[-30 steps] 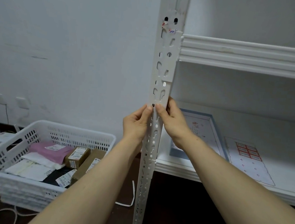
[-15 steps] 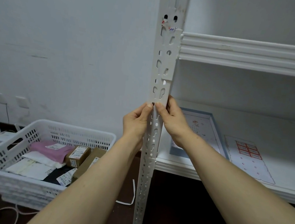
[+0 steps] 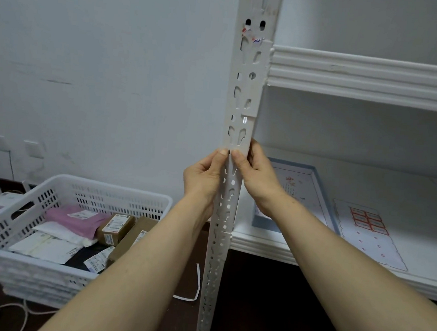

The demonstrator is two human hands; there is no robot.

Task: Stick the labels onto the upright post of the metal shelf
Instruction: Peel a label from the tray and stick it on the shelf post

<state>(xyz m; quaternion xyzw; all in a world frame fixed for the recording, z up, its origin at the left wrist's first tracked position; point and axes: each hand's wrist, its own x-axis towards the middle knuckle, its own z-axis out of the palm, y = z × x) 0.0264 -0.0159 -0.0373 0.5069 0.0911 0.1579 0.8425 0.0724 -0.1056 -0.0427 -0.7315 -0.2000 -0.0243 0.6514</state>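
I watch the left hand (image 3: 202, 181) and right hand (image 3: 259, 184) pinch the upright post (image 3: 240, 109); uneven thumb pressure could wrinkle the hidden label.

upright post (image 3: 221, 244): white, perforated, standing vertical | label (image 3: 246, 138): white, stuck flat on post's front face at mid-height

Basket (image 3: 22, 217) on floor left of upright post (image 3: 243, 109), shelf (image 3: 365, 75) right — label sheet (image 3: 370, 231) on lower shelf.
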